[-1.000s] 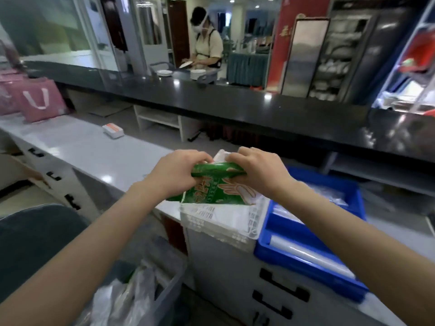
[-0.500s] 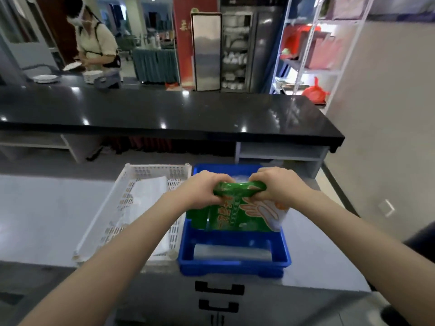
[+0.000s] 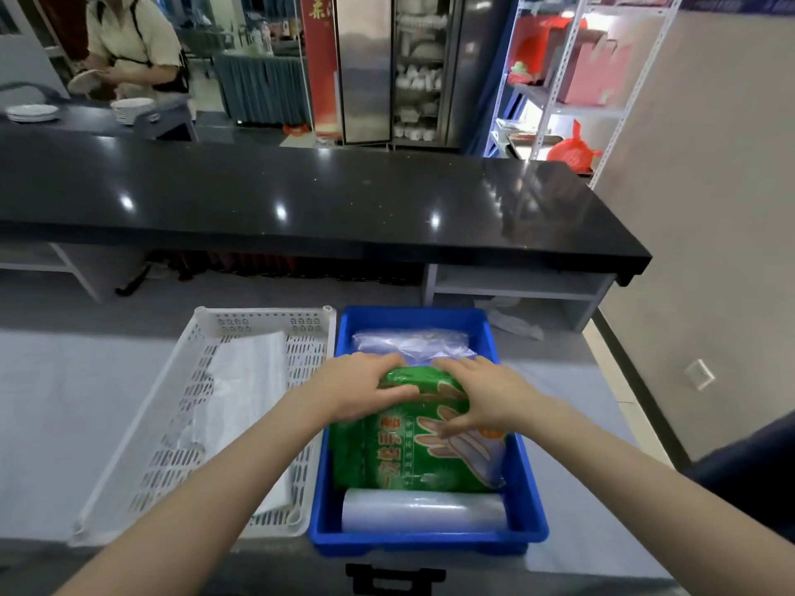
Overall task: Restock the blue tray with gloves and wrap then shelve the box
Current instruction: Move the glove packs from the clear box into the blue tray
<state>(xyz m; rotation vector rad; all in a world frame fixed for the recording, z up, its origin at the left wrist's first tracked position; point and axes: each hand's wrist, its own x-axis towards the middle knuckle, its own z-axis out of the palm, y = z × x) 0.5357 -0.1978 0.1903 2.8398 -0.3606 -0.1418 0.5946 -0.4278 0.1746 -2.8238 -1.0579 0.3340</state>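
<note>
A green pack of gloves (image 3: 413,445) lies inside the blue tray (image 3: 533,505) on the grey counter. My left hand (image 3: 357,391) grips the pack's top left edge and my right hand (image 3: 486,395) grips its top right part. A roll of clear wrap (image 3: 423,511) lies across the tray's near end, below the pack. Clear plastic bags (image 3: 413,344) fill the tray's far end, just beyond my fingers.
A white slotted basket (image 3: 142,458) with white sheets (image 3: 247,389) stands left of the tray, touching it. A black counter (image 3: 301,200) runs across behind. A person stands at far left with stacked plates (image 3: 32,111). Metal shelving (image 3: 572,79) stands at back right.
Both hands have brought the green pack from above the white basket over to the blue tray and lowered it in. The view has swung right and down.
</note>
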